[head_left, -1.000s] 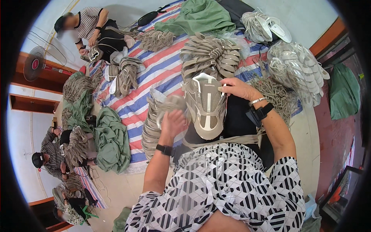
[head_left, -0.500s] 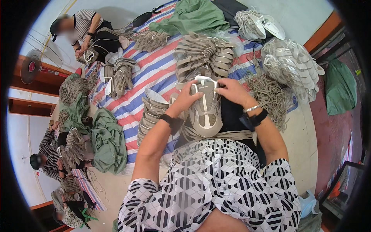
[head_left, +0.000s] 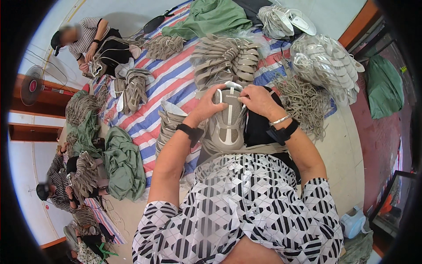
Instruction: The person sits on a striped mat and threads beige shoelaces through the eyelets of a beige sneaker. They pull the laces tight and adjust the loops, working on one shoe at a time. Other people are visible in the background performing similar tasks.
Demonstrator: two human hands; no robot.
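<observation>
Shoe upper (head_left: 226, 127), grey with pale overlays, sits upright on the lap against a black cloth (head_left: 257, 130). I read the left hand (head_left: 206, 105) and right hand (head_left: 257, 99) as both pinching its tongue edge. Risk, in my judgement: the soft, floppy panel could fold or slip from that pinch (the grip covers little material). Loose grey laces (head_left: 303, 99) lie just beside, tangled and stringy, on the striped woven tarp (head_left: 171, 83).

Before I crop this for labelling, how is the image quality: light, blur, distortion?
Head view: even, soft daylight, no harsh glare; the grey shoe upper and both hands, left hand and right hand, are sharp; fisheye bends the striped tarp toward a black rim; a co-worker's face is blurred.
</observation>
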